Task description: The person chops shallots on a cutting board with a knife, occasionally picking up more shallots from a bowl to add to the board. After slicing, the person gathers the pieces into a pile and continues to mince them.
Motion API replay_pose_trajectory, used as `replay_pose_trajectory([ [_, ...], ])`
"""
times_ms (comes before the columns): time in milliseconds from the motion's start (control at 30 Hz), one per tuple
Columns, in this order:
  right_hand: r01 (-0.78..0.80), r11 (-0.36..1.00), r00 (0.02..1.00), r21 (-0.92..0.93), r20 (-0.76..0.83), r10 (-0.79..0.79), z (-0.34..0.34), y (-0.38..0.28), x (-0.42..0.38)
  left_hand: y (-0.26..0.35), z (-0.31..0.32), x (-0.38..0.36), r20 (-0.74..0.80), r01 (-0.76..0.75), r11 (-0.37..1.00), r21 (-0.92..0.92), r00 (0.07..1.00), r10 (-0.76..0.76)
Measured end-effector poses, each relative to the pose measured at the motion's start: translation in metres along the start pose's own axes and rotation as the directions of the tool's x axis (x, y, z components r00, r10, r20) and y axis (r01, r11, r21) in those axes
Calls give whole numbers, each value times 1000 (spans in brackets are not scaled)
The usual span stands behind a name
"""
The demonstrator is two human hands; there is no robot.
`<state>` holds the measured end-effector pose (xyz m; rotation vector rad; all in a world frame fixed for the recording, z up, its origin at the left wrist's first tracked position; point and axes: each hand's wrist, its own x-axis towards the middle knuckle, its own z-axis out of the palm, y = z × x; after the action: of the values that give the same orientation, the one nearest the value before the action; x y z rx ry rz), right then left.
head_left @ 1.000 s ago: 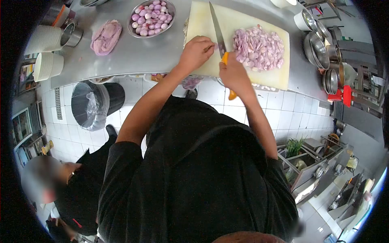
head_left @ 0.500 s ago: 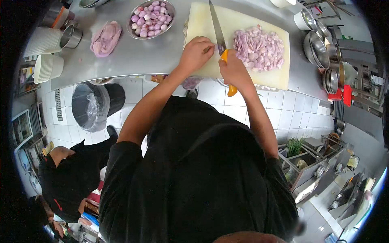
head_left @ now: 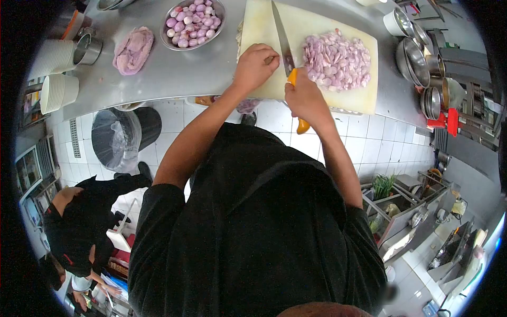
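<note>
My right hand point(head_left: 306, 100) is closed around the orange handle of a long kitchen knife point(head_left: 282, 39), whose blade points away from me over the white cutting board point(head_left: 259, 24). Left of the blade, my left hand point(head_left: 257, 66) rests over the board with its fingers curled together. Whatever those fingers may hold is too small or hidden. Sliced shallots point(head_left: 338, 61) lie in a broad heap on the board, right of the knife. Farther left on the steel counter stands a metal bowl point(head_left: 182, 47) of whole peeled shallots point(head_left: 194, 24).
A crumpled pink cloth point(head_left: 133, 51) lies on the counter point(head_left: 158, 74). Stacked white tubs point(head_left: 59, 91) stand at the left end, metal bowls point(head_left: 412, 61) at the right. A lined black bin point(head_left: 105, 140) is on the floor. Behind me on the left, a co-worker point(head_left: 79, 227) in black bends forward.
My hands and the knife stay in nearly the same place, with only a slight shift. The co-worker's body and arm have moved. The whole view has shifted slightly.
</note>
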<state>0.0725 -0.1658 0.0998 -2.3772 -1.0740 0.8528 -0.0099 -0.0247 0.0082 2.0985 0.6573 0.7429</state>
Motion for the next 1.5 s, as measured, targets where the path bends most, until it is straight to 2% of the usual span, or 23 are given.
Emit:
replay_pose_trajectory([
  [67,12,999,998,-38,-59,-14,16,1,12,0,1,0,-3,7,1000,-5,1000,-7],
  [167,17,998,1000,63,-22,-16,7,0,18,-3,1,0,-12,-19,1000,-19,1000,19],
  [200,-66,990,997,123,58,59,-6,-6,11,-3,1,-2,-13,-24,1000,-8,1000,24],
  [433,0,999,999,-34,-48,-2,10,-5,17,-2,0,2,-38,-53,998,-13,998,53],
  [467,9,1000,1000,18,-24,-9,4,-4,16,-3,0,-1,-30,-64,998,-12,998,63],
  [567,-189,972,979,137,100,176,-16,-34,-1,-7,2,-1,-47,-112,993,42,992,114],
  [600,-7,1000,999,28,-53,9,12,-4,14,-7,3,-2,-47,-90,995,32,995,91],
  [700,38,999,995,-31,-88,-41,19,7,27,-3,0,3,-55,-62,998,12,997,63],
  [833,-120,986,991,118,74,112,-16,-30,1,-5,1,-2,-16,-38,999,15,999,39],
  [867,-17,998,999,56,-32,19,6,-15,10,-4,1,-1,-4,-28,999,20,1000,28],
  [967,47,997,993,-69,-109,-54,19,-3,22,-2,0,-1,-16,-12,1000,1,1000,12],
  [1000,52,995,995,-88,-84,-60,12,0,20,-4,-1,0,-28,-36,999,19,999,37],
  [1067,-93,995,994,27,58,92,-10,-29,4,-6,1,-1,-32,-79,996,46,996,81],
  [1100,-169,983,979,74,130,158,-17,-36,0,-6,2,-2,-23,-56,998,28,998,57],
  [1133,-83,995,994,46,70,80,-2,-22,8,-5,2,-3,-13,-35,999,10,999,35],
  [1233,26,996,993,-90,-113,-36,27,-3,21,-3,1,-1,14,12,1000,-21,1000,-11],
  [1267,4,998,996,-68,-86,-10,27,-3,23,-3,1,-1,26,28,999,-27,999,-28],
  [1367,41,998,991,-46,-126,-46,31,7,25,-5,3,0,-21,-52,998,41,998,53],
  [1500,29,1000,989,3,-142,-28,32,12,26,-2,2,4,1,-126,991,45,992,126],
])
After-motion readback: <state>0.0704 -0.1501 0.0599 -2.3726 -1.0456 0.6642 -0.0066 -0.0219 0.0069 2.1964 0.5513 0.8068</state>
